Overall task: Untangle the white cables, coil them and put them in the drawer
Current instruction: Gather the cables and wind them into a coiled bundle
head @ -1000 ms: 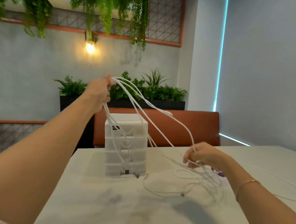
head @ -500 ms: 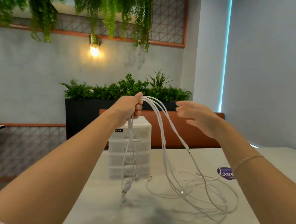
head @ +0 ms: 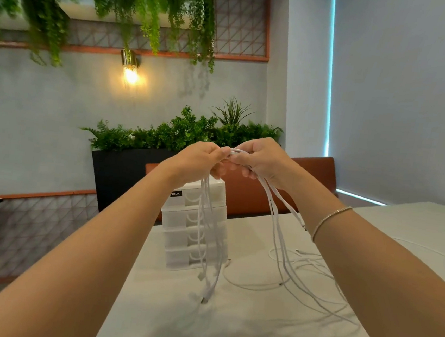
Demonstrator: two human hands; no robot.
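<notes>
White thin cables (head: 278,222) are gripped in a bunch above the pale worktop (head: 174,321), with the fingers of the left hand (head: 197,160) and right hand (head: 262,161) clenched around them, the hands touching. Loose strands are draped down in front of the white plastic four-drawer box (head: 181,218); others are looped on the worktop to its right. A brown bench back (head: 313,171) is seen behind.

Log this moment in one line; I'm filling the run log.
phase: untangling | left hand: grips cables | right hand: grips cables | drawers: shut
</notes>
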